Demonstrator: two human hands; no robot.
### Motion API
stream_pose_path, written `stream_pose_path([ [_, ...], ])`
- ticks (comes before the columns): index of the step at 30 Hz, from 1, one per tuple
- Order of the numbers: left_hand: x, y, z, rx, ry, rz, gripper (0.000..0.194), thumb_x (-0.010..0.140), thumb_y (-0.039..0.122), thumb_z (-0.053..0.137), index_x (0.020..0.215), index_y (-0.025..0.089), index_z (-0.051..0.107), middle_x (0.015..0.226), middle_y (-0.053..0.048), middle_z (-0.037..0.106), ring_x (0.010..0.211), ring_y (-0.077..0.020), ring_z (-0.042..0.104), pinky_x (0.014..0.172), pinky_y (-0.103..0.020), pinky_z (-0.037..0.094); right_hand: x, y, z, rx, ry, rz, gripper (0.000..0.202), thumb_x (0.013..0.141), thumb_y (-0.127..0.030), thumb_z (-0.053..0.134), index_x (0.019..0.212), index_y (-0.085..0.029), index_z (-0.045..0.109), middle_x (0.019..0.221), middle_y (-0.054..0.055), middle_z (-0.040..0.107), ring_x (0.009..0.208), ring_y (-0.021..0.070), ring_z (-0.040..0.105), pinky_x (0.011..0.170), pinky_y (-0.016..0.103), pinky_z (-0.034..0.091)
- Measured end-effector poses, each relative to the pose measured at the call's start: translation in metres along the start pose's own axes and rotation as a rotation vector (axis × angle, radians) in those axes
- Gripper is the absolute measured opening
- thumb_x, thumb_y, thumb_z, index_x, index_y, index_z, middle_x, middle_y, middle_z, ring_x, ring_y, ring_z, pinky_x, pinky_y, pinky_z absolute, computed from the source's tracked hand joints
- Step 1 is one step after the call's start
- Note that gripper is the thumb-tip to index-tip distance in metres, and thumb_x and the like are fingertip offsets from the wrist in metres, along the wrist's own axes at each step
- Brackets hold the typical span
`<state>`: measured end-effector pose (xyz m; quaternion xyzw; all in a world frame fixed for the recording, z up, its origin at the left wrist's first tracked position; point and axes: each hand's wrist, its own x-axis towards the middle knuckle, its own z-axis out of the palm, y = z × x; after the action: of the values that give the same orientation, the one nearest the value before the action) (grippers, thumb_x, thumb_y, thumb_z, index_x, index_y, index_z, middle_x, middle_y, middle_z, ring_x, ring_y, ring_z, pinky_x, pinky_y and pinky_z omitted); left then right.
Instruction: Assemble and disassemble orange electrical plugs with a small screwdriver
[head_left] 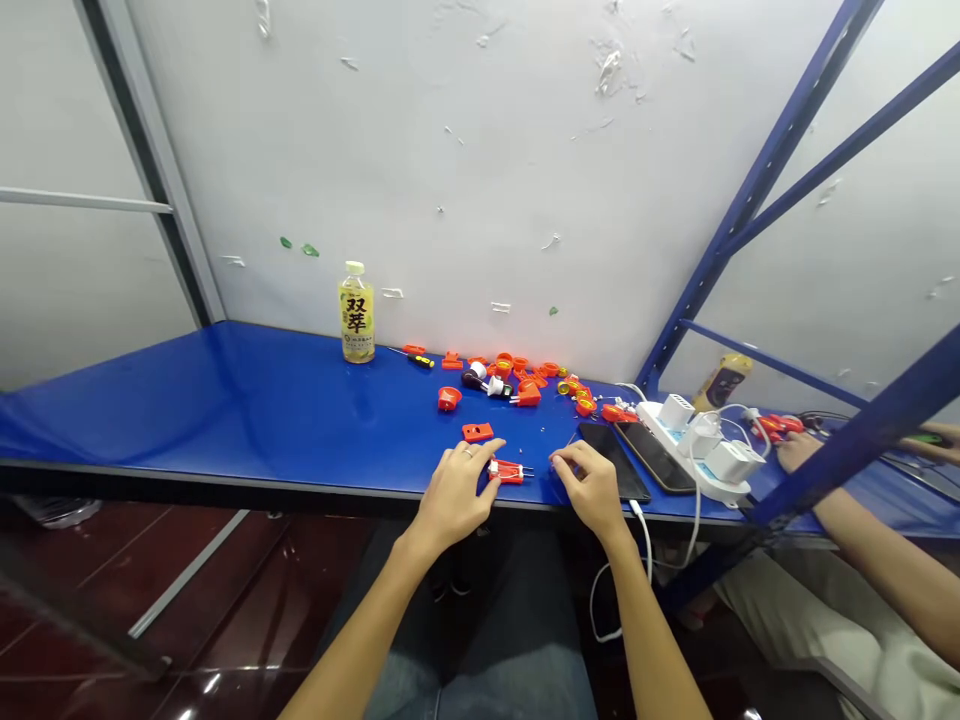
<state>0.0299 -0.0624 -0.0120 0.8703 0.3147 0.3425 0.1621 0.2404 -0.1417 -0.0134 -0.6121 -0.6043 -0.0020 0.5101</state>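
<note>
My left hand (pixel 456 492) rests at the table's front edge, thumb and fingers closed around the left end of a small red plug housing (pixel 510 472). Two metal prongs point right from that housing, and a whitish part sits at its left end. To the right, my right hand (pixel 589 484) is closed in a pinch just above the table. A tiny reddish bit shows at its fingertips, too small to name. Just beyond my left hand lies a red cover piece (pixel 478 432) with holes. A red round cup-shaped part (pixel 448 398) sits farther back.
Several red plug parts (pixel 529 392) and a yellow-handled screwdriver (pixel 420 360) lie along the wall. A drink bottle (pixel 358 318) stands left. Phones (pixel 652 455) and a white power strip (pixel 731 488) with cables lie right, beside a blue post. Another person's hand (pixel 796 452) works beyond it.
</note>
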Motion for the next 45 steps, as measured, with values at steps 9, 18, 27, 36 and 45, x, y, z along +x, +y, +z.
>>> stream_pose_path([
  [9,0.034,-0.027,-0.028,0.002,0.117,0.006,0.024,0.086,0.022,0.055,0.107,0.02,0.068,0.106,-0.006,0.07,0.102,-0.0224,0.063,0.093,-0.036,0.05,-0.001,0.003,0.0,0.017,0.03,-0.006,0.02,0.09,-0.031,0.057,0.079,-0.021,0.07,0.079,0.003,0.063,0.066,0.0146,0.056,0.062,0.028,0.043],
  [18,0.072,-0.048,-0.027,0.379,-0.12,0.101,0.021,0.089,0.024,0.055,0.093,0.021,0.075,0.1,-0.008,0.072,0.096,-0.026,0.065,0.084,-0.037,0.05,-0.001,0.005,-0.001,0.032,0.069,0.006,0.02,0.09,-0.029,0.056,0.078,-0.021,0.07,0.076,0.002,0.062,0.066,0.0146,0.055,0.063,0.029,0.044],
  [27,0.074,-0.035,-0.028,0.424,-0.073,0.193,0.019,0.092,0.022,0.05,0.087,0.02,0.069,0.094,-0.008,0.07,0.093,-0.025,0.063,0.085,-0.039,0.045,0.001,0.003,-0.004,0.046,0.087,-0.001,0.02,0.09,-0.029,0.055,0.078,-0.021,0.069,0.076,0.003,0.063,0.061,0.0137,0.053,0.065,0.03,0.045],
  [36,0.048,-0.011,-0.026,0.258,-0.308,0.306,0.021,0.095,0.022,0.043,0.1,0.022,0.064,0.095,-0.005,0.07,0.091,-0.0212,0.062,0.085,-0.035,0.046,-0.001,0.007,-0.005,0.023,0.057,-0.003,0.019,0.09,-0.027,0.055,0.08,-0.021,0.07,0.078,0.002,0.063,0.061,0.0131,0.053,0.068,0.03,0.046],
  [45,0.049,0.006,-0.024,0.305,-0.36,0.341,0.021,0.095,0.02,0.041,0.096,0.021,0.062,0.09,-0.006,0.067,0.085,-0.0216,0.06,0.08,-0.034,0.044,0.0,0.003,-0.009,-0.129,-0.315,-0.112,0.048,0.078,-0.044,0.073,0.123,-0.032,0.065,0.107,0.002,0.064,0.089,0.0179,0.064,0.075,0.029,0.049],
])
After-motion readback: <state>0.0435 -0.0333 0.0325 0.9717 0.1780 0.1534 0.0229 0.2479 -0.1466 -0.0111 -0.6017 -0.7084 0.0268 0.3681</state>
